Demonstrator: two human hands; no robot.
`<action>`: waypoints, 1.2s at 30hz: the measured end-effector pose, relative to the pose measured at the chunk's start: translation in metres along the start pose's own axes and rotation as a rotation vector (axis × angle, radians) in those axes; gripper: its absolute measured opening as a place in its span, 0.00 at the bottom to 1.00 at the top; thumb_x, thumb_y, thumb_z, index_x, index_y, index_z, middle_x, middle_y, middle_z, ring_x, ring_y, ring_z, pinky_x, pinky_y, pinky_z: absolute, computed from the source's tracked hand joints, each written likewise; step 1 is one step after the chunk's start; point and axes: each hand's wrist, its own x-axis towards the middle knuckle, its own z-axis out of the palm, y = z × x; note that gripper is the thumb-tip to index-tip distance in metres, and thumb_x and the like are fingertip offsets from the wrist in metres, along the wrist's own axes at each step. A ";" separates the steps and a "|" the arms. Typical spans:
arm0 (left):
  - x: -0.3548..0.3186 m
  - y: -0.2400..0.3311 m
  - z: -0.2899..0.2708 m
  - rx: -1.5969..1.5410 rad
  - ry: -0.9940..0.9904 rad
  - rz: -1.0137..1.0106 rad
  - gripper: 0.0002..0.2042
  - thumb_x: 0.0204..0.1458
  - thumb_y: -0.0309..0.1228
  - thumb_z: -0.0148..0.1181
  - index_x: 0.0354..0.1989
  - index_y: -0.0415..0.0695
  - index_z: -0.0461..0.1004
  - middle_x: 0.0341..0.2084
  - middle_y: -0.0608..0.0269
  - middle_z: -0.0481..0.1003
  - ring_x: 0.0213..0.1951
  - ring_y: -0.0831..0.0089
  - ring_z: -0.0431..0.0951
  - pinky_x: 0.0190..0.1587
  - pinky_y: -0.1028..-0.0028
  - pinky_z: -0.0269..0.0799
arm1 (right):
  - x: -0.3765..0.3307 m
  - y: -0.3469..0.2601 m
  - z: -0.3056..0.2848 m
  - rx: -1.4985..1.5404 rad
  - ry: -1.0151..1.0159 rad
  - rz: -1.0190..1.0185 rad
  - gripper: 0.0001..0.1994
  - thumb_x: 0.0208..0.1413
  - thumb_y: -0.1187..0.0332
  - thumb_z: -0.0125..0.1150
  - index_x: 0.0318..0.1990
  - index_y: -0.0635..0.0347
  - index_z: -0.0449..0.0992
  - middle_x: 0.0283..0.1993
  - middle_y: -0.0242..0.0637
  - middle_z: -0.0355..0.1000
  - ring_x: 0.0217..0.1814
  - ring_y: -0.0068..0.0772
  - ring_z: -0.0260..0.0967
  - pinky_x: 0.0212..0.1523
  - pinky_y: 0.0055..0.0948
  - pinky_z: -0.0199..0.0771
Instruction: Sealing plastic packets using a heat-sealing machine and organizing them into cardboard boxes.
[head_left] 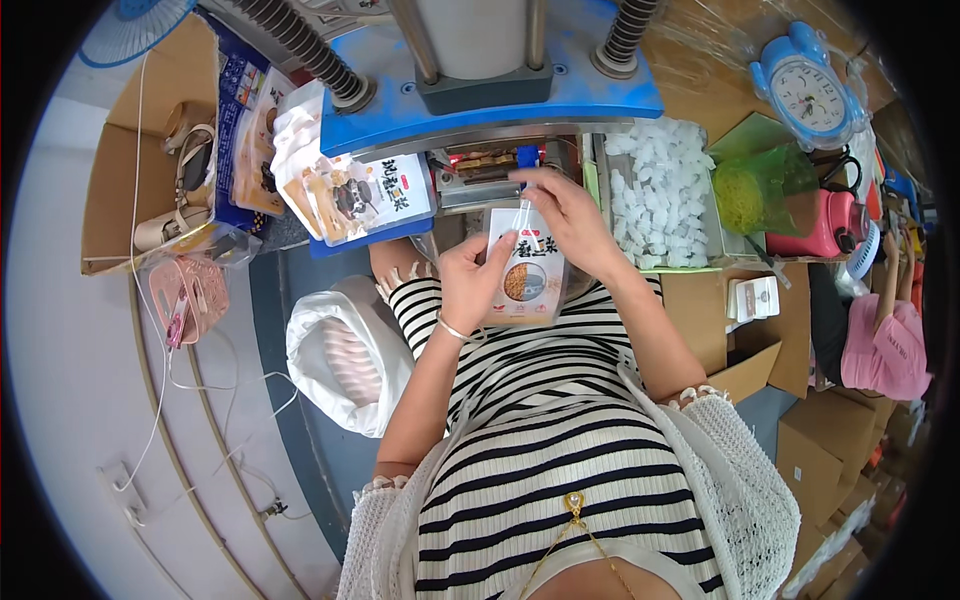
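Note:
In front of my striped top, my left hand (472, 275) grips the left side of a white printed pouch (530, 300) with a round window showing tan contents, its thumb lying across the front. My right hand (572, 215) is at the pouch's top edge, fingers bent around a small translucent white plastic piece (525, 212). The right fingers partly hide this piece, so whether it is fixed to the pouch cannot be seen. Just beyond both hands is the metal bed (478, 190) of a press with a blue plate (490, 75).
Flat printed pouches (365, 195) are stacked on a blue tray at left. A bin of white plastic pieces (655, 190) stands right, near a blue alarm clock (805, 95) and pink bottle (815, 225). A white sack (350, 365) sits lower left. Another person in pink (885, 345) is far right.

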 end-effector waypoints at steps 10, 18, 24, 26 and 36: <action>0.060 0.008 -0.019 -0.126 0.065 -0.176 0.18 0.54 0.39 0.63 0.23 0.34 0.75 0.12 0.72 0.69 0.16 0.81 0.64 0.20 0.75 0.58 | 0.000 0.031 -0.053 -0.892 0.192 0.174 0.10 0.55 0.72 0.55 0.43 0.61 0.75 0.37 0.48 0.73 0.40 0.51 0.72 0.38 0.42 0.71; 0.019 0.000 -0.058 1.194 0.603 0.629 0.11 0.53 0.35 0.60 0.37 0.40 0.76 0.36 0.55 0.77 0.39 0.53 0.75 0.38 0.61 0.70 | 0.003 0.041 -0.054 -0.797 0.287 0.176 0.11 0.48 0.76 0.54 0.40 0.62 0.74 0.38 0.50 0.72 0.38 0.52 0.73 0.39 0.43 0.74; -0.004 0.025 -0.087 0.959 0.306 0.259 0.10 0.53 0.33 0.62 0.38 0.40 0.77 0.34 0.60 0.77 0.37 0.62 0.77 0.38 0.69 0.72 | -0.010 0.043 -0.057 -0.089 0.369 0.299 0.14 0.53 0.78 0.55 0.48 0.62 0.73 0.41 0.44 0.71 0.37 0.34 0.74 0.40 0.31 0.74; -0.007 0.055 -0.078 0.554 0.169 0.140 0.09 0.52 0.31 0.63 0.35 0.38 0.77 0.31 0.61 0.77 0.32 0.70 0.75 0.33 0.74 0.70 | -0.017 0.020 -0.045 0.184 0.332 0.315 0.13 0.55 0.77 0.55 0.48 0.63 0.72 0.41 0.40 0.72 0.39 0.27 0.72 0.40 0.27 0.73; -0.003 0.024 -0.013 -0.029 -0.052 -0.211 0.09 0.55 0.31 0.63 0.32 0.36 0.77 0.22 0.72 0.75 0.25 0.89 0.69 0.28 0.83 0.66 | 0.009 -0.009 -0.007 0.239 -0.053 0.161 0.15 0.59 0.76 0.54 0.53 0.61 0.72 0.42 0.35 0.74 0.45 0.24 0.70 0.47 0.23 0.69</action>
